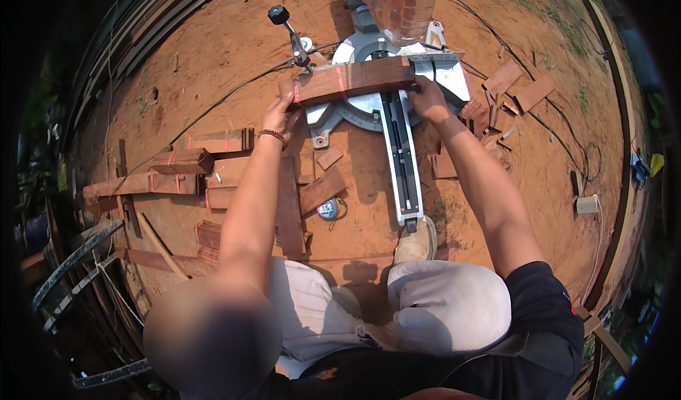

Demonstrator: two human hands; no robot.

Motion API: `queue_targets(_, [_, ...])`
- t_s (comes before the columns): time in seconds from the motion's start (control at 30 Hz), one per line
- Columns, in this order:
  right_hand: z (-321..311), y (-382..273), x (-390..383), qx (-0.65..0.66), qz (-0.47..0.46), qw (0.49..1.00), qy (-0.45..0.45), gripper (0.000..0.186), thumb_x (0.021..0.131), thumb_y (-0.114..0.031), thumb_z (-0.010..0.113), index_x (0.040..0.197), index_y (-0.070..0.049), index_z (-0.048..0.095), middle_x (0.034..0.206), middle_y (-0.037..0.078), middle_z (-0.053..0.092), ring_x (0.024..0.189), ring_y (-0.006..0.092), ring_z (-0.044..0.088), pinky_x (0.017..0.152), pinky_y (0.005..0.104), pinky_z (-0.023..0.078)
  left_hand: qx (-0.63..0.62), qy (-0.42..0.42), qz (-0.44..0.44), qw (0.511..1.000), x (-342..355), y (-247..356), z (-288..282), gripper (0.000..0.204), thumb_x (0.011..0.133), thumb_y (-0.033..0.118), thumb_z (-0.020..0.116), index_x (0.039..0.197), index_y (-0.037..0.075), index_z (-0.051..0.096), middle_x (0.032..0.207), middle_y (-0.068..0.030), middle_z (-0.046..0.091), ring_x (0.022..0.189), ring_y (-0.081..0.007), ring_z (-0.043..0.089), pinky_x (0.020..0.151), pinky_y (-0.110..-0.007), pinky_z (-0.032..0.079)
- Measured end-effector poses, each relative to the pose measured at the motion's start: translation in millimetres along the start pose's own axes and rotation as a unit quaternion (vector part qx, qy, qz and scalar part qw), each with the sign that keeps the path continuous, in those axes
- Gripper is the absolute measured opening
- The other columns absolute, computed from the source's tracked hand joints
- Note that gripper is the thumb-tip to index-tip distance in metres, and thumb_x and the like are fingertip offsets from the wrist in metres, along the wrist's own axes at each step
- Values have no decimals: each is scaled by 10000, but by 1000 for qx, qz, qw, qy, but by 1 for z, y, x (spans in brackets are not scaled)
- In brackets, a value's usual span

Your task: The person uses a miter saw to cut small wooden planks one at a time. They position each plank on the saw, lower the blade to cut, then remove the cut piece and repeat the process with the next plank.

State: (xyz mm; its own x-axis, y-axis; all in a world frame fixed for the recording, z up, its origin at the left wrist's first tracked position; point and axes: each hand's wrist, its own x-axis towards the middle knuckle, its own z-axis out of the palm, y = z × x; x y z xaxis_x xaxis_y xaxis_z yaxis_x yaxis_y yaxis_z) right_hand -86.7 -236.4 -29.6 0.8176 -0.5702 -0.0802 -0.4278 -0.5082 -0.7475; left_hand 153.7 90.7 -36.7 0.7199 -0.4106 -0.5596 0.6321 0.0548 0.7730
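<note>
A thick reddish-brown length of wood (362, 79) with red stripes across it lies along the fence of a miter saw (372, 113). At its left end, my left hand (281, 113) is closed around the wood, a beaded bracelet on the wrist. My right hand (428, 100) grips the right end with curled fingers, beside the saw's slotted arm (401, 159). The upright hold-down clamp (291, 38) with a black knob stands behind the wood's left part. Above the wood hangs the saw's upper part (401, 6), with a clear guard; its blade cannot be made out.
Several cut wood pieces (181, 161) lie at left, some red-striped. A round tape measure (328, 209) sits near my boot (416, 244). Wood offcuts (502, 77) are scattered right of the saw. A black cable (227, 95) crosses the dirt; long boards (159, 20) lie far left.
</note>
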Motion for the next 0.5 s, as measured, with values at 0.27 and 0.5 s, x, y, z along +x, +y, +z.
queue_targets(0.27, [3, 4, 0, -28, 3, 1000, -5, 519, 882, -118, 658, 1383, 16, 631, 1077, 217, 755, 952, 310, 715, 876, 400, 546, -2, 19, 10, 1000, 1, -3, -3, 234, 1019, 280, 722, 1101, 63, 691, 1019, -54, 678, 1024, -194, 676, 893, -360, 615])
queue_targets(0.5, [-40, -39, -32, 80, 62, 992, 75, 480, 933, -79, 615, 1405, 11, 623, 1208, 147, 753, 1079, 241, 705, 968, 352, 535, 424, 254, 328, 805, -36, 12, 24, 574, 900, 224, 767, 1389, -10, 579, 1404, -214, 584, 1288, -390, 562, 1156, -477, 432])
